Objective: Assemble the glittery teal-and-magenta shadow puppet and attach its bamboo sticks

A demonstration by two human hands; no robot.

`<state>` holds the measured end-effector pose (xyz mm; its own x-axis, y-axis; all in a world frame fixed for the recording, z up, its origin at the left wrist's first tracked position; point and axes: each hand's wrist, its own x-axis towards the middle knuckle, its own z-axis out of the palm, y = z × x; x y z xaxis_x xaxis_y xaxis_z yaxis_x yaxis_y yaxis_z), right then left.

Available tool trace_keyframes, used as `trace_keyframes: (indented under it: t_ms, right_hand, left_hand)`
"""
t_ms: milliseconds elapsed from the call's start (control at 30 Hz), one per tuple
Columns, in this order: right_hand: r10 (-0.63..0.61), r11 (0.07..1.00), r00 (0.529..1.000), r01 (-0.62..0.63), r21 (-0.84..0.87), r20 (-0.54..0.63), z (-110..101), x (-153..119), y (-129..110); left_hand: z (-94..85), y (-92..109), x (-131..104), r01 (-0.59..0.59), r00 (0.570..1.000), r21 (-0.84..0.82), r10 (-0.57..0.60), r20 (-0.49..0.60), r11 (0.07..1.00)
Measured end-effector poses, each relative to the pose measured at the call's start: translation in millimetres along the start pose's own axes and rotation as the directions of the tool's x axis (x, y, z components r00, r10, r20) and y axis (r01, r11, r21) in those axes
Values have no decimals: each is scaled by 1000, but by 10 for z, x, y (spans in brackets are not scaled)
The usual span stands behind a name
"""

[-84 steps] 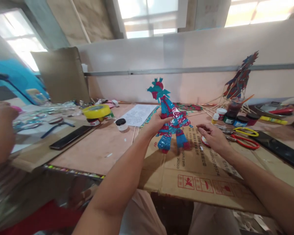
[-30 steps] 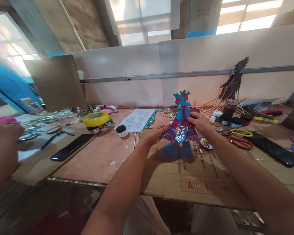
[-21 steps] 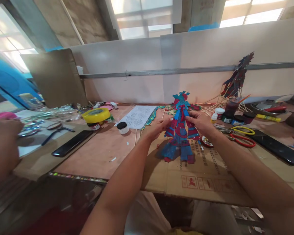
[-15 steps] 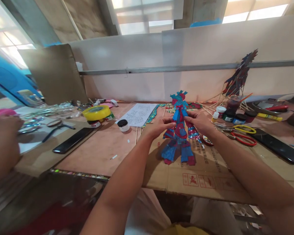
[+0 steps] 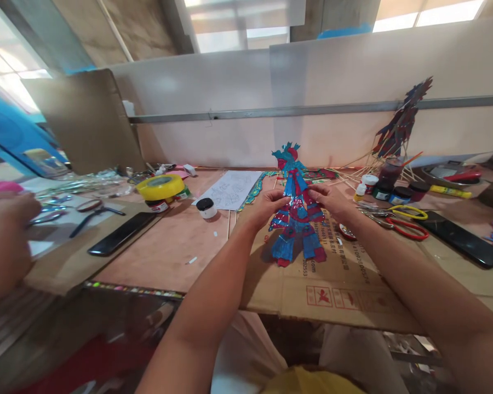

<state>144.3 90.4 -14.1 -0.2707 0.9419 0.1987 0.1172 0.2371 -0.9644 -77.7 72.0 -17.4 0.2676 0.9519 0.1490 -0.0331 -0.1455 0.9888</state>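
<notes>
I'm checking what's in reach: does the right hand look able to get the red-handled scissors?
Probably yes: the red-handled scissors lie near the right hand, handles uncovered, though it would first have to release the figure, which the left hand also holds.

My right hand [image 5: 328, 201], earlier apart from the blue-and-red puppet [image 5: 299, 210], now holds it opposite my left hand [image 5: 265, 209]. Its middle shines where it looked dull a moment ago, and yellow cloth [image 5: 308, 382] has appeared at my lap.
</notes>
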Motion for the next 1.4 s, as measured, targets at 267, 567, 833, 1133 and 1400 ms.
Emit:
trace_keyframes:
  t_ms: [267,567,833,1133,1400]
  right_hand:
    - [7,999,989,-12,38,147,164,-140,-65]
    - [33,998,991,-40,54,126,115,-93,36]
    - [132,991,979,-128,-37,153,91,-84,149]
    - [-31,832,999,22,-554,-7,-176,-12,-27]
    - [-40,592,998,-23,-806,-58,-604,-433,-130]
  left_hand:
    - [20,-60,6,55,995,-67,-49,89,996]
    - [12,-142,6,158,984,-126,-145,107,979]
    - [51,-237,21,193,978,96,-199,56,977]
    - [52,-302,46,120,993,420,-98,-73,900]
    - [53,-308,23,98,995,589,-59,-85,802]
